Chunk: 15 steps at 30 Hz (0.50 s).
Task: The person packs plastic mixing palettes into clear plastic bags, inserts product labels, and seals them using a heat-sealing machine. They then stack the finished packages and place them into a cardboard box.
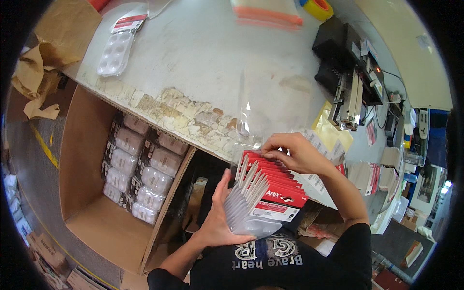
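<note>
In front of my body I hold a row of packaged white plastic mixing palettes (241,200) with red and white header cards (285,193). My left hand (217,215) is closed around their near left side, thumb up along the stack. At the far end of the cards, my right hand (292,153) is pinched, thumb against curled fingers. Clear film, which looks like a plastic bag (247,123), spreads over the table edge there and meets those fingertips. Just what lies inside the pinch is partly hidden.
An open cardboard box (79,203) on the left holds several rows of packed palettes (126,140). One packaged palette (116,52) lies on the worn white table (193,53). A black machine (355,87), yellow tape (317,8), sticker sheets (316,142) and stacked cards (365,176) are to the right.
</note>
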{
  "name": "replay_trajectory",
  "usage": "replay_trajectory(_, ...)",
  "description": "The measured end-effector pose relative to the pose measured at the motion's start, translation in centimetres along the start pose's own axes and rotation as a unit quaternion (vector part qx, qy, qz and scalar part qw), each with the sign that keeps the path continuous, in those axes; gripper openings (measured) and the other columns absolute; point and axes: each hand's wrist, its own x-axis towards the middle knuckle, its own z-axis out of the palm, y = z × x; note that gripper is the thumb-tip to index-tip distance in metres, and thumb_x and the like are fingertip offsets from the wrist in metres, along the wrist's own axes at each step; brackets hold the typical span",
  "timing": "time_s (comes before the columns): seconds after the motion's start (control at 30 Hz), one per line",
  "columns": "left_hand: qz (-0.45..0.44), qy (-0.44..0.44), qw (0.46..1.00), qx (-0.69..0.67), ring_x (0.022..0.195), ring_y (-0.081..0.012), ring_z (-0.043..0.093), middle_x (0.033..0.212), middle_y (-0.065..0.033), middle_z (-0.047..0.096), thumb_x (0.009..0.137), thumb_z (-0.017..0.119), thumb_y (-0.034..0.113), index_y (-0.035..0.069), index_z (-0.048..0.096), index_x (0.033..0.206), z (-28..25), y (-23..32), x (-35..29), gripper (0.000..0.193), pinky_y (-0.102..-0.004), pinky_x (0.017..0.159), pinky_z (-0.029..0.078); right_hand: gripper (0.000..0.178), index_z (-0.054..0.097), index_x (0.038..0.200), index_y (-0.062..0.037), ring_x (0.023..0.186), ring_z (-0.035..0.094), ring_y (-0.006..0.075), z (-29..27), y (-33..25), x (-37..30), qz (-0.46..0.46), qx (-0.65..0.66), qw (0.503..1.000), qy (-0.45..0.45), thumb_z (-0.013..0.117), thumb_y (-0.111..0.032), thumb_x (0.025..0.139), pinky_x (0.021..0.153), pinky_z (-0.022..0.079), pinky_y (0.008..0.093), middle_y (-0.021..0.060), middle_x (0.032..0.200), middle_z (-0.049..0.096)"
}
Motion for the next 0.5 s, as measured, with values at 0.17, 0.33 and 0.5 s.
replay_trajectory(0.17,-0.079,0.035,0.996,-0.019,0.135,-0.0358,0.03,0.144,-0.0268,0.026,0.049,0.092,0.03,0.0,0.002,0.146,-0.2,-0.7,0.5,0.136,-0.0428,0.112,0.024,0.01,0.063,0.089,-0.0004,0.076,0.063,0.0323,-0.5,-2.3,-0.8,0.005,-0.039,0.996,0.076,0.063,-0.009,0.084,0.067,0.049,0.0359,0.0158,0.08,0.063)
replay_trajectory(0.33,-0.068,0.047,0.997,0.012,0.129,-0.0371,0.035,0.139,-0.0251,0.031,0.051,0.091,0.035,0.0,0.012,0.144,0.4,-1.1,0.6,0.127,-0.0449,0.108,0.029,0.01,0.056,0.091,-0.0002,0.079,0.06,0.0358,1.3,-5.6,-3.3,0.059,-0.04,0.991,0.111,0.059,-0.009,0.087,0.069,0.048,0.0403,0.0187,0.084,0.059)
replay_trajectory(0.5,0.049,0.054,0.987,0.145,0.124,-0.0394,0.039,0.136,-0.0249,0.033,0.054,0.089,0.04,0.003,0.019,0.142,0.8,-1.5,0.3,0.117,-0.0471,0.102,0.033,0.009,0.051,0.091,-0.0016,0.082,0.055,0.0357,8.1,-2.7,-0.7,0.096,-0.152,0.972,0.15,0.055,-0.008,0.088,0.07,0.045,0.0433,0.0178,0.087,0.055)
